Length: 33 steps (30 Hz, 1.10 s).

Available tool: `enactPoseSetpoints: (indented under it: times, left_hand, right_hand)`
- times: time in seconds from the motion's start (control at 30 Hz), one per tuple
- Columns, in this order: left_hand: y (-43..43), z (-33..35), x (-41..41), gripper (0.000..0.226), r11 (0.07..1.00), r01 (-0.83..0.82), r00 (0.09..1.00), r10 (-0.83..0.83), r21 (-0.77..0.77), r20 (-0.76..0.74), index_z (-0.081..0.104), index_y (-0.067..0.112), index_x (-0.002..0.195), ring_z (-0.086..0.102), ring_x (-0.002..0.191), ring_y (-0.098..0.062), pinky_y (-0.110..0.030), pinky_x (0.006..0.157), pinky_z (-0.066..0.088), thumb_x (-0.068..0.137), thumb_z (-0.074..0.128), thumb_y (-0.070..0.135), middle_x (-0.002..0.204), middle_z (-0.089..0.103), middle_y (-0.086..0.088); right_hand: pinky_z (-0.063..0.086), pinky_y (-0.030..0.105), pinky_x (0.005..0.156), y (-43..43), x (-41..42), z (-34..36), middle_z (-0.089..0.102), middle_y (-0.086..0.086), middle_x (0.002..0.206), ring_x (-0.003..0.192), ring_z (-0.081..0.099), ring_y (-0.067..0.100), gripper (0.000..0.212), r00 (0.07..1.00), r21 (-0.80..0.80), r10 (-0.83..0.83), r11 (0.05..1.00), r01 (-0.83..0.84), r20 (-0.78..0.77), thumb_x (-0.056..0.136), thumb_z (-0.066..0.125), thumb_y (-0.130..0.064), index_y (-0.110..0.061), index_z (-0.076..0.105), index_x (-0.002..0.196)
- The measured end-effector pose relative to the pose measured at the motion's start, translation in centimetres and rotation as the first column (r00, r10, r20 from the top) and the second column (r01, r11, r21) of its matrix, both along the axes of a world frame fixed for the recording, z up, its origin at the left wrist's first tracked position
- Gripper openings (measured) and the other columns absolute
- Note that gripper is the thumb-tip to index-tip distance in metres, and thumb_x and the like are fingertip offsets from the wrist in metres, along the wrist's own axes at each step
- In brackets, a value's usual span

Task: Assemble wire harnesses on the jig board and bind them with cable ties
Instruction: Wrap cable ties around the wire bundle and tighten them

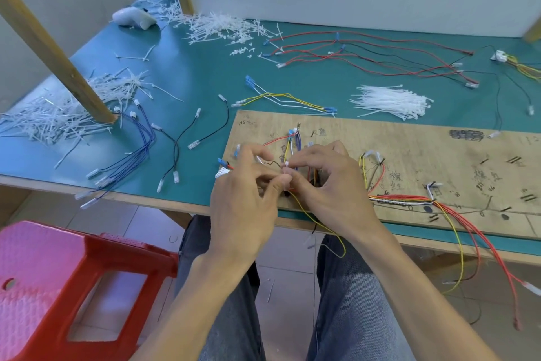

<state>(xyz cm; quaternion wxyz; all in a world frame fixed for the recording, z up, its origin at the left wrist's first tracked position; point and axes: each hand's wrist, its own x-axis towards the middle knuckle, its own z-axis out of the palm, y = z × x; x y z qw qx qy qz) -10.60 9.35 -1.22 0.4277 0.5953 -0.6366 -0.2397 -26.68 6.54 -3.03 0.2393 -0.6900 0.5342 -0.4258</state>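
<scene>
A wooden jig board (409, 149) lies on the green table, with a harness of red, yellow, white and black wires (409, 199) routed across it. Over the board's left end my left hand (248, 199) and my right hand (325, 182) meet. Between their fingertips they pinch a white cable tie (286, 169) wrapped round a small bunch of wires. A yellow wire (319, 224) hangs from that bunch over the table edge. Part of the bunch is hidden under my fingers.
A neat bundle of unused white cable ties (392, 101) lies behind the board. Loose wire sets in blue (137, 152), black (181, 141), yellow-white (287, 100) and red (366, 53) are spread over the table. Heaps of cut tie ends (58, 117) lie left. A red stool (58, 287) stands lower left.
</scene>
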Motion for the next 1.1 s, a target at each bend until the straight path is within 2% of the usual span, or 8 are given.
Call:
enactPoseSetpoints:
  times: [0.1, 0.2, 0.43, 0.67, 0.8, 0.87, 0.97, 1.1]
  left_hand:
    - [-0.3, 0.5, -0.1, 0.051, 0.998, -0.049, 0.999, 0.048, 0.05, 0.023, 0.032, 0.032, 0.098, 0.074, 0.081, -0.011, -0.047, 0.075, 0.058, 0.088, 0.083, 0.036, 0.083, 0.077, 0.018]
    - [-0.7, 0.8, 0.1, 0.059, 0.995, -0.06, 0.997, 0.057, 0.08, 0.048, 0.026, 0.033, 0.091, 0.072, 0.075, -0.017, -0.051, 0.072, 0.058, 0.086, 0.084, 0.033, 0.083, 0.077, 0.012]
    - [-1.2, 0.9, 0.4, 0.057, 0.992, -0.018, 0.998, 0.01, 0.123, 0.062, 0.027, 0.039, 0.088, 0.06, 0.059, -0.009, -0.05, 0.068, 0.057, 0.087, 0.084, 0.032, 0.078, 0.076, 0.018]
    - [-1.2, 1.0, 0.3, 0.057, 0.992, -0.021, 0.999, 0.014, 0.126, 0.052, 0.027, 0.037, 0.087, 0.054, 0.054, -0.006, -0.05, 0.068, 0.057, 0.088, 0.083, 0.032, 0.078, 0.076, 0.019]
    - [-1.2, 0.9, 0.3, 0.055, 0.991, -0.032, 0.998, 0.025, 0.132, 0.054, 0.029, 0.035, 0.087, 0.063, 0.06, -0.009, -0.049, 0.069, 0.058, 0.088, 0.083, 0.033, 0.078, 0.076, 0.019]
    - [-1.2, 0.9, 0.3, 0.054, 0.991, -0.039, 0.998, 0.032, 0.13, 0.053, 0.029, 0.034, 0.088, 0.062, 0.058, -0.004, -0.044, 0.067, 0.057, 0.088, 0.083, 0.034, 0.078, 0.076, 0.019]
    - [-1.4, 0.9, 0.2, 0.053, 0.992, -0.034, 0.999, 0.03, 0.122, 0.037, 0.03, 0.033, 0.087, 0.055, 0.049, 0.0, -0.032, 0.06, 0.047, 0.088, 0.083, 0.031, 0.074, 0.076, 0.019]
    - [-1.5, 0.8, 0.2, 0.048, 0.989, -0.008, 1.0, 0.008, 0.145, 0.003, 0.035, 0.026, 0.089, 0.052, 0.046, 0.001, -0.03, 0.057, 0.041, 0.089, 0.082, 0.027, 0.073, 0.075, 0.022]
  right_hand:
    - [0.045, 0.031, 0.089, -0.1, -0.2, -0.1, 0.073, -0.021, 0.1, 0.102, 0.052, 0.019, 0.007, 1.0, -0.007, 0.014, 1.0, -0.014, 0.011, 0.09, 0.084, -0.031, -0.03, 0.082, 0.097]
    - [0.045, 0.03, 0.088, -0.1, -0.3, 0.0, 0.073, -0.021, 0.099, 0.102, 0.053, 0.019, 0.009, 0.999, -0.001, 0.028, 1.0, -0.028, 0.03, 0.088, 0.085, -0.032, -0.029, 0.083, 0.097]
    - [0.047, 0.036, 0.09, 0.0, -0.5, 0.0, 0.074, -0.017, 0.1, 0.103, 0.055, 0.019, 0.011, 0.998, 0.013, 0.038, 0.999, -0.039, 0.059, 0.088, 0.085, -0.029, -0.025, 0.084, 0.099]
    - [0.046, 0.035, 0.088, 0.0, -0.4, 0.1, 0.074, -0.016, 0.099, 0.1, 0.053, 0.021, 0.01, 0.999, 0.008, 0.043, 0.999, -0.044, 0.032, 0.089, 0.085, -0.025, -0.024, 0.085, 0.099]
    - [0.044, 0.03, 0.086, 0.0, -0.5, 0.0, 0.074, -0.017, 0.098, 0.097, 0.052, 0.019, 0.009, 0.999, -0.006, 0.049, 0.999, -0.049, 0.014, 0.09, 0.084, -0.025, -0.024, 0.085, 0.099]
    - [0.043, 0.028, 0.084, 0.0, -0.5, 0.0, 0.074, -0.018, 0.097, 0.096, 0.051, 0.019, 0.007, 0.998, -0.02, 0.057, 0.998, -0.056, 0.007, 0.091, 0.083, -0.024, -0.025, 0.085, 0.098]
    - [0.042, 0.029, 0.081, 0.0, -0.5, 0.0, 0.074, -0.019, 0.095, 0.094, 0.051, 0.02, 0.005, 0.998, -0.045, 0.06, 0.997, -0.06, 0.004, 0.092, 0.082, -0.025, -0.027, 0.085, 0.096]
    - [0.044, 0.033, 0.083, 0.0, -0.4, -0.1, 0.074, -0.017, 0.095, 0.095, 0.051, 0.02, 0.005, 0.999, -0.028, 0.048, 0.998, -0.048, 0.003, 0.092, 0.083, -0.026, -0.025, 0.085, 0.095]
